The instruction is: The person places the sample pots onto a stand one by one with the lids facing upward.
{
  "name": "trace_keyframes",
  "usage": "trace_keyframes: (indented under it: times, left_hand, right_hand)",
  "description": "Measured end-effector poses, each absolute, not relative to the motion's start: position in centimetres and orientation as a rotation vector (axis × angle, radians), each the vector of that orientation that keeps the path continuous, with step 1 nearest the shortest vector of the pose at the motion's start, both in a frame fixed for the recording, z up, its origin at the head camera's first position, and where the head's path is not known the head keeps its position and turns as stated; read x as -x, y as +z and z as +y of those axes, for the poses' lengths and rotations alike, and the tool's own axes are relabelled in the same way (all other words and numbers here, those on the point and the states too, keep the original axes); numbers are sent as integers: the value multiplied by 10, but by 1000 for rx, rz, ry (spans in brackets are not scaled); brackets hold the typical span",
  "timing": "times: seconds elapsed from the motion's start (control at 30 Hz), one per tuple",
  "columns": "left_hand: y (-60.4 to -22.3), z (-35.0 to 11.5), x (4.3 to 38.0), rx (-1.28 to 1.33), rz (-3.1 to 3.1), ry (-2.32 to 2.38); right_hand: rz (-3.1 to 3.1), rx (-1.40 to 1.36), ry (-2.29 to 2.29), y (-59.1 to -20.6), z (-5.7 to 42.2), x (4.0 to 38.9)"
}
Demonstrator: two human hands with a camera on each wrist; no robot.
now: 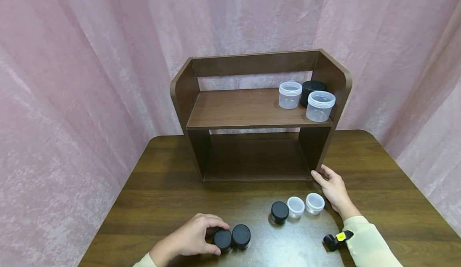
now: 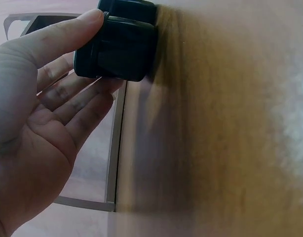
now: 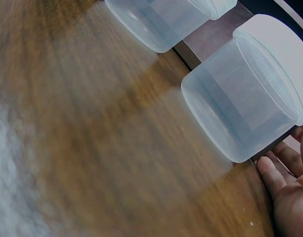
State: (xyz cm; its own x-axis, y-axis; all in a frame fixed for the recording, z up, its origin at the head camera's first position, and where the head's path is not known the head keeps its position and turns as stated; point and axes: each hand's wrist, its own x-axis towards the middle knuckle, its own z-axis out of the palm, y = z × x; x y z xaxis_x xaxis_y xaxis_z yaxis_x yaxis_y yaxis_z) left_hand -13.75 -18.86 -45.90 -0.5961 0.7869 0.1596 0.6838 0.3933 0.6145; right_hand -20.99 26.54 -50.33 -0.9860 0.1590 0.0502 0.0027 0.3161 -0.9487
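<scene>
My left hand [image 1: 192, 235] holds a small jar with a black lid [image 1: 222, 239] between thumb and fingers, low over the table. A second black-lidded jar [image 1: 241, 235] stands right beside it. In the left wrist view the thumb lies against the dark jar [image 2: 119, 49], the other fingers on its far side. My right hand [image 1: 335, 189] grips the lower front corner of the brown two-tier shelf [image 1: 259, 127], thumb at the front edge and fingers at the outer side. Close by stands a clear jar with a white lid [image 1: 315, 203], seen large in the right wrist view.
Another white-lidded jar [image 1: 295, 207] and a black-lidded jar [image 1: 279, 211] stand in a row before the shelf. On its upper tier, at the right, are two clear tubs, one at the front [image 1: 319, 107], and a black tub [image 1: 312, 87]. A pink curtain [image 1: 108, 59] hangs behind.
</scene>
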Motion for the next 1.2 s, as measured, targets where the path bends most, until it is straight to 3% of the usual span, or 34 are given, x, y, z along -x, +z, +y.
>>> trace_keyframes:
  times: [0.73,1.2]
  left_hand:
    - [-447,-189,148,-1415,2539,1079]
    - [-422,-184,163,-1323,2679,1142]
  right_hand:
    - [-2406,137,1777,-502,265,210]
    - [-2406,131,1778,-503,265,210]
